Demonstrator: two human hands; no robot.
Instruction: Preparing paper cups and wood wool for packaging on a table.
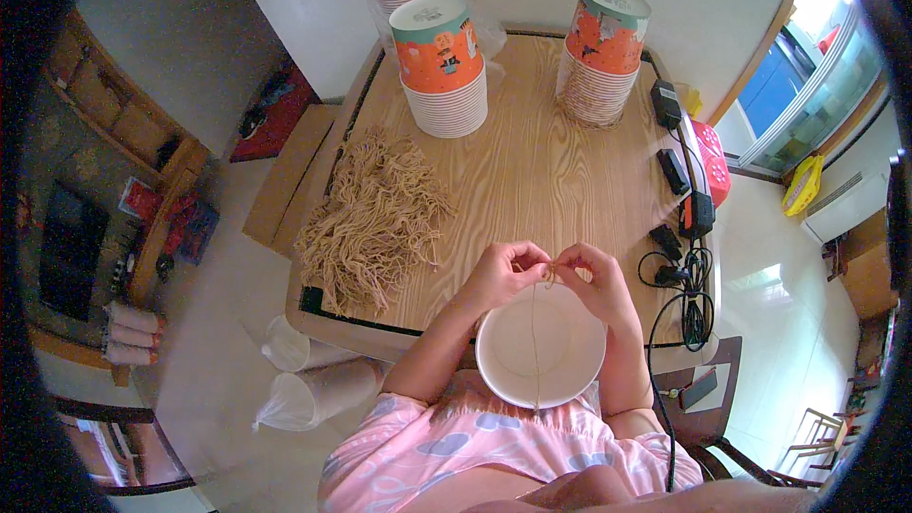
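Observation:
A white paper bucket (pixel 501 368) rests at my lap, at the table's near edge, its open mouth facing up. A thin tan twine (pixel 535 337) runs straight across its mouth from the near rim to the far rim. At the far rim, my left hand (pixel 505 275) and my right hand (pixel 596 282) meet, both pinching the twine between thumb and fingertips. A small loop or knot of it shows between them; its exact shape is too small to tell. Left of my hands lies a large loose pile of cut tan twine (pixel 375 218).
Two upside-down stacks of orange-and-teal printed buckets (pixel 442 66) stand toward the wooden table's (pixel 522 152) far side, the right stack (pixel 603 52) with twine around its lower part. Black power adapters (pixel 673 171) and coiled cables (pixel 698 299) line the right edge. Bagged bucket stacks (pixel 323 392) lie on the floor.

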